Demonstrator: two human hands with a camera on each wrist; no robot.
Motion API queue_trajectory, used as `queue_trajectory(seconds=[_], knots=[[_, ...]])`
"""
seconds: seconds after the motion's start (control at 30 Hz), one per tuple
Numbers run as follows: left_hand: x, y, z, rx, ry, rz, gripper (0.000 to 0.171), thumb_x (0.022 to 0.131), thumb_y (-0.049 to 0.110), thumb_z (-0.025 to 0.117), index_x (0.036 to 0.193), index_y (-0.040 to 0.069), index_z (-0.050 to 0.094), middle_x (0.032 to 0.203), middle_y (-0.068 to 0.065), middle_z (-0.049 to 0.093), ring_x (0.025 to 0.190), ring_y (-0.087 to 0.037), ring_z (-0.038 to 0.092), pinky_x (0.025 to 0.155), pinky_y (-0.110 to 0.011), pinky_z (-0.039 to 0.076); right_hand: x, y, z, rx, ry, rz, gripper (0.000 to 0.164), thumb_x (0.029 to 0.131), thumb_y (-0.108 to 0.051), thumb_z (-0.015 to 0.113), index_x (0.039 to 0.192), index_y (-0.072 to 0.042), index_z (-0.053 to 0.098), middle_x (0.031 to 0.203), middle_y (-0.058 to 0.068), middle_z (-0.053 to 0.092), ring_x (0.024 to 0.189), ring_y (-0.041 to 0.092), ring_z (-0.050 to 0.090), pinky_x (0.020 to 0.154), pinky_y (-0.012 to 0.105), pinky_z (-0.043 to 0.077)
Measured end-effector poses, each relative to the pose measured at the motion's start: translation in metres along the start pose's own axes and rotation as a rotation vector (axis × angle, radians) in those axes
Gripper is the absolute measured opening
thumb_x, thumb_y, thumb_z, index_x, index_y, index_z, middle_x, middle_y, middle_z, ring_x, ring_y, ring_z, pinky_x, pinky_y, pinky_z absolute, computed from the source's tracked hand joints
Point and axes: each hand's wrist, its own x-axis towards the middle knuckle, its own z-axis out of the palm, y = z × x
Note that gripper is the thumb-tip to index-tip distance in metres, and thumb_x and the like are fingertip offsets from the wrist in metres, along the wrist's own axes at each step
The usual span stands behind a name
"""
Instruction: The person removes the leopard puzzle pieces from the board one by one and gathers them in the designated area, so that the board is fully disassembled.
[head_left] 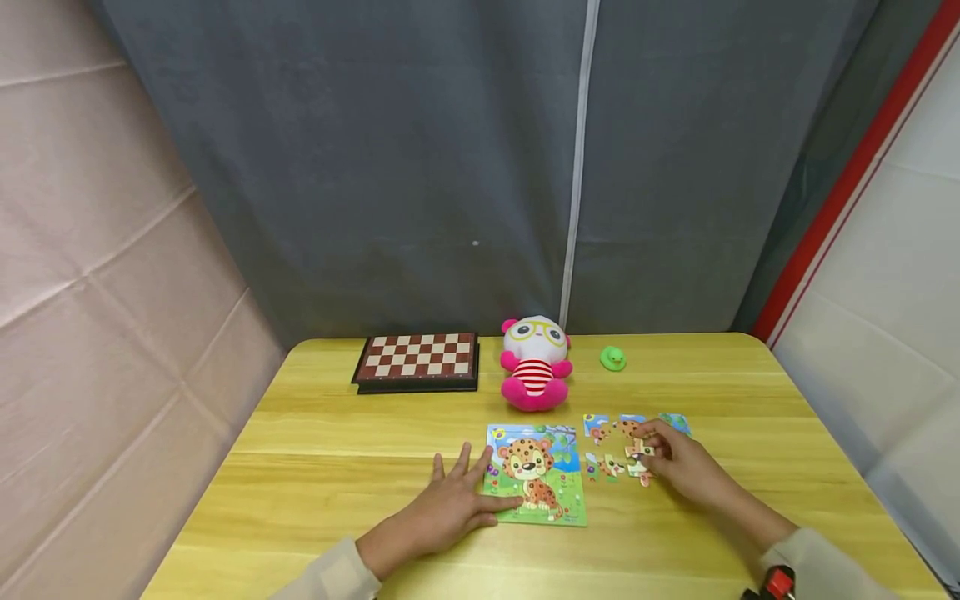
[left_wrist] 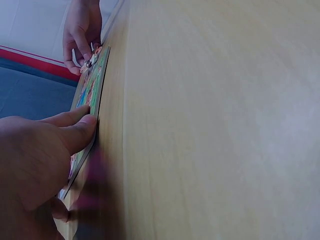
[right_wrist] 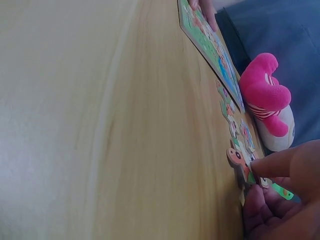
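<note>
For left hand (head_left: 450,504): spread, touching left side of leopard puzzle board (head_left: 566,483). For right hand (head_left: 681,468): pinching puzzle piece (right_wrist: 239,160) among loose pieces (head_left: 611,465), just right of board across narrow gap. Found board well in from table's (head_left: 330,467) left edge, near plush toy (head_left: 534,375); tighter rightward than leftward. Unable to read lettering on board: too small.
</note>
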Motion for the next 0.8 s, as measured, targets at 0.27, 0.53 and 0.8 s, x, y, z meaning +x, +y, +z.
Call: queue_trajectory(seconds=[0.27,0.53,0.8], knots=[[0.0008,0.0,-0.0001,0.007,-0.002,-0.002,0.044,0.105,0.047,0.048,0.146,0.061,0.041,0.17,-0.022,0.014,0.147,-0.063,0.014,0.101,-0.09,0.02,0.0007,0.0033,0.0014,-0.031,0.008,0.017,0.031,0.094,-0.005,0.073,0.123,0.0,0.063,0.098,0.005,0.059,0.078,0.009,0.047,0.064,0.023,0.042],[0.001,0.0001,0.0,0.003,-0.003,-0.004,0.044,0.106,0.047,0.048,0.146,0.062,0.041,0.17,-0.023,0.013,0.147,-0.063,0.014,0.101,-0.09,0.02,0.0006,0.0031,0.0019,-0.044,-0.002,0.042,0.032,0.094,-0.004,0.072,0.124,0.001,0.062,0.104,0.008,0.061,0.083,0.012,0.049,0.067,0.024,0.043],[0.0012,-0.0007,0.0002,0.01,-0.001,-0.003,0.043,0.106,0.047,0.048,0.146,0.062,0.041,0.17,-0.022,0.012,0.147,-0.063,0.014,0.101,-0.09,0.02,0.0009,0.0023,0.0005,-0.037,-0.015,0.044,0.032,0.094,-0.003,0.071,0.125,0.0,0.062,0.106,0.007,0.06,0.082,0.011,0.047,0.067,0.024,0.043]])
